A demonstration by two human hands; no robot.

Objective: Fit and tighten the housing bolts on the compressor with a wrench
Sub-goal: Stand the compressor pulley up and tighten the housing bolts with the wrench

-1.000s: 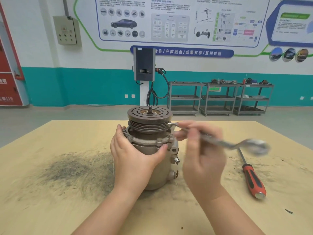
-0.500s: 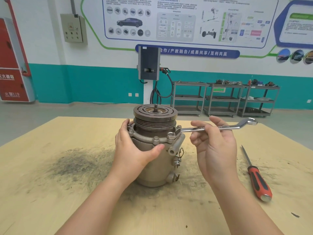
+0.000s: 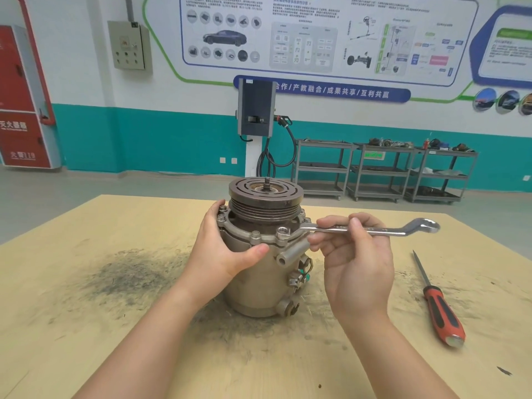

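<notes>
The compressor (image 3: pixel 259 286) stands upright on the wooden table (image 3: pixel 86 326), pulley on top, with several bolts around its housing flange. My left hand (image 3: pixel 221 251) grips the left side of the housing, thumb across the front. A silver ring wrench (image 3: pixel 374 229) lies level, its ring end seated on a front-right flange bolt (image 3: pixel 282 232). My right hand (image 3: pixel 354 260) pinches the wrench shaft between fingers and thumb, just right of the compressor.
A red-handled screwdriver (image 3: pixel 443 315) lies on the table at the right. A dark smudge of grime (image 3: pixel 126 275) covers the table to the left. Metal shelf carts (image 3: pixel 383 171) and a wall charger (image 3: pixel 256 108) stand far behind.
One second ago the wrench was angled down to the right and blurred; it has swung up to level, its ring end now on the flange bolt. The compressor looks slightly turned.
</notes>
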